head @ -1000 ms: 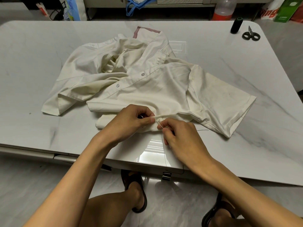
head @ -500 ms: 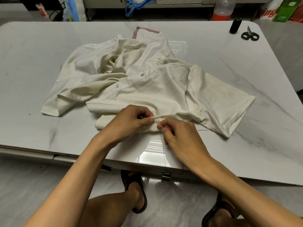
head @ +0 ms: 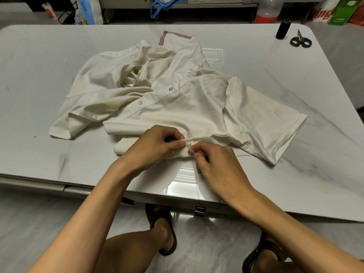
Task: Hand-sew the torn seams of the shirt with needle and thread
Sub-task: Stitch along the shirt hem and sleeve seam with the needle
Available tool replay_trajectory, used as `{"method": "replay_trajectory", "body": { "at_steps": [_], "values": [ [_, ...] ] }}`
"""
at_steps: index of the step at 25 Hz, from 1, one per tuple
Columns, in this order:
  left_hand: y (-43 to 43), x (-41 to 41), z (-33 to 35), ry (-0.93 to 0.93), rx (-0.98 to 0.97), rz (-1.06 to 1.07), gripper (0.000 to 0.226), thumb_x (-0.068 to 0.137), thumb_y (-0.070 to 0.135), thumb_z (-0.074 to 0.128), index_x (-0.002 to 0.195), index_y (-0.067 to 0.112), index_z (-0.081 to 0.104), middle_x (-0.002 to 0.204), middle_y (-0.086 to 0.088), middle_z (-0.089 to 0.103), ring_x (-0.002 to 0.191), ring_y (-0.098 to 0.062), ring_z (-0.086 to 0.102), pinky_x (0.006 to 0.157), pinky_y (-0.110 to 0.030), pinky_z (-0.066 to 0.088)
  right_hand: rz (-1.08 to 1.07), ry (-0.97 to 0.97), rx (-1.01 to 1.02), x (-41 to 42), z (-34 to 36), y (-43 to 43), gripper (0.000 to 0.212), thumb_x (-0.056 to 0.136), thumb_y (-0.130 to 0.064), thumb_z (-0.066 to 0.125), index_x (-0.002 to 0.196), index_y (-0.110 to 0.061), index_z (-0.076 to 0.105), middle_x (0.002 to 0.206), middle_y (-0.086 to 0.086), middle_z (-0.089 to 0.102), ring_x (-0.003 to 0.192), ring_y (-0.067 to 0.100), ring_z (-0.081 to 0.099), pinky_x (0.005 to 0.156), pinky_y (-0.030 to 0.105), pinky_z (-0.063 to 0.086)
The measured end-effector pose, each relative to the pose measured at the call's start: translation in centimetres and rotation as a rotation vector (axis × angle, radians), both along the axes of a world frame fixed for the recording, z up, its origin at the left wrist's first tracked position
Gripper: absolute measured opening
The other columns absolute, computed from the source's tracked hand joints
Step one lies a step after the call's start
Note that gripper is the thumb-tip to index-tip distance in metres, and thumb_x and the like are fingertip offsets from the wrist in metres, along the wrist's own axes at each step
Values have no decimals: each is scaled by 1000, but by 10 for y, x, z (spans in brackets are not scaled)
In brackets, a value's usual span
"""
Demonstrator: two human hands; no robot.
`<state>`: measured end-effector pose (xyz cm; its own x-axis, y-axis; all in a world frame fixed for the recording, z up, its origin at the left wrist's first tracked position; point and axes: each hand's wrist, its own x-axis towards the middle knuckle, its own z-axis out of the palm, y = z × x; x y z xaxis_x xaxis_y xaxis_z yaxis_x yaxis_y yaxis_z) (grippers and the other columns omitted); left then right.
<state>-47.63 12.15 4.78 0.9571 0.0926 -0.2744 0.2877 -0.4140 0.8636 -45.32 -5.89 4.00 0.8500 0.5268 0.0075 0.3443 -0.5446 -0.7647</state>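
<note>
Cream shirt (head: 177, 107) lay rumpled across the middle of the worktop (head: 39, 75), with its near side pulled toward the person so the seam edge (head: 208, 139) sat at the front, in easy reach of both hands. Left hand (head: 155, 148) gripped that edge, fingers (head: 180, 143) curled and thumb pressed on a pinched ridge of cloth. This was likely to hold the seam taut and raised so a stitch would not catch the layer underneath. Right hand (head: 218, 166) sat just beside it, fingers (head: 199, 149) clamped together on the needle (head: 190, 149). The needle slanted up-left with its tip at the cloth ridge (whether it had pierced the cloth was too small to tell). So the needle lay between the two hands, touching the right fingertips and just beside the left thumb. Dark thread (head: 196, 180) trailed slack from the right hand down over the worktop's front edge, clear of the stitch line, and a short tail ran out to the right. Black spool (head: 283, 29) and scissors (head: 300, 41) sat at the far right corner, well apart from the work, probably parked there until cutting. Judged step: mid-stitch along the seam.
</note>
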Motion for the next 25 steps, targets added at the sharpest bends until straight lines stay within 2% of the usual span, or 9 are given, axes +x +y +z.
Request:
{"method": "replay_trajectory", "body": {
  "at_steps": [4, 8, 12, 25],
  "values": [
    [1, 0, -1, 1, -6, 1, 14, 94, 19, 67, 83, 14, 73, 64, 6, 56, 62, -11, 46, 66, -32, 36, -2, 2, 9, 0, 0, -1, 24, 95, -12, 50, 100, -20, 72, 58, -21, 48, 67, 3, 49, 68, 26, 39],
    [0, 0, -1, -6, -5, 0, 14, 94, 20, 68, 83, 13, 73, 63, 8, 56, 61, -10, 46, 65, -31, 36, -2, -4, 4, 0, -1, 0, 24, 95, -12, 50, 100, -20, 72, 58, -21, 48, 69, 5, 51, 70, 29, 42],
    [0, 0, 0, -6, 0, 0, 14, 94, 21, 68, 83, 14, 73, 63, 8, 57, 62, -9, 47, 66, -31, 37, -9, -3, -5, 0, -2, 0, 23, 96, -13, 50, 100, -20, 72, 58, -21, 47, 68, 3, 49, 66, 23, 35],
    [0, 0, 0, 0, -2, -4, 14, 93, 22, 69, 81, 17, 73, 66, 5, 59, 66, -12, 49, 69, -36, 39, -28, 19, -32, 1, 1, 1, 25, 95, -13, 50, 100, -20, 73, 61, -16, 50, 68, 6, 49, 65, 23, 35]
  ]
}}
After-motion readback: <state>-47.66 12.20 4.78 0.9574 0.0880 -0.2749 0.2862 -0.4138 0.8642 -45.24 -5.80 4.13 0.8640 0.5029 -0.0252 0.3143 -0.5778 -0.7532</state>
